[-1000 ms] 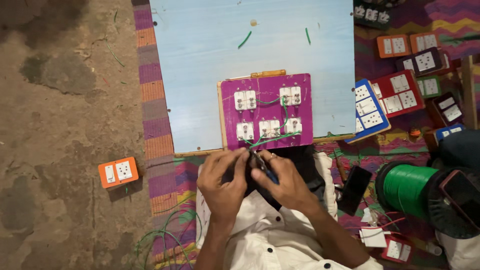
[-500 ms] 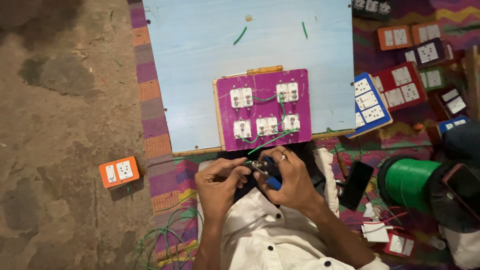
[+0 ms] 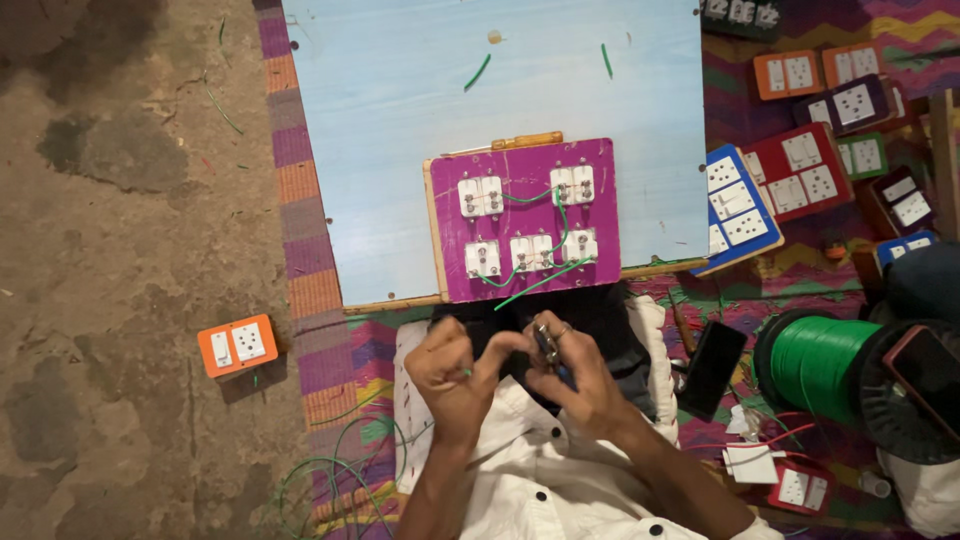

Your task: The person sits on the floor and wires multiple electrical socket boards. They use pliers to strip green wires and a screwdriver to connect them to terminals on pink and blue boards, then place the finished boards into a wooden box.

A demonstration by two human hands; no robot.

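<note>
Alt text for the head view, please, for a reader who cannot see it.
Seen from above, a person's left hand and right hand meet over the lap, the right gripping a small metal tool. Ahead, a purple board with white switches and green wires lies on a pale blue panel. A green wire spool sits to the right, an orange switch box to the left.

a pale blue board (image 3: 400, 150) lies on a striped mat (image 3: 300, 200), with bits of green wire (image 3: 477, 72) on it. left of the board, an orange switch box (image 3: 237, 345) sits on the dirt floor (image 3: 110, 250). right of the board lie a blue switch plate (image 3: 738, 205) and a red switch plate (image 3: 800, 180). below those, a black phone (image 3: 712, 368) lies beside a spool of green wire (image 3: 820, 365).
</note>
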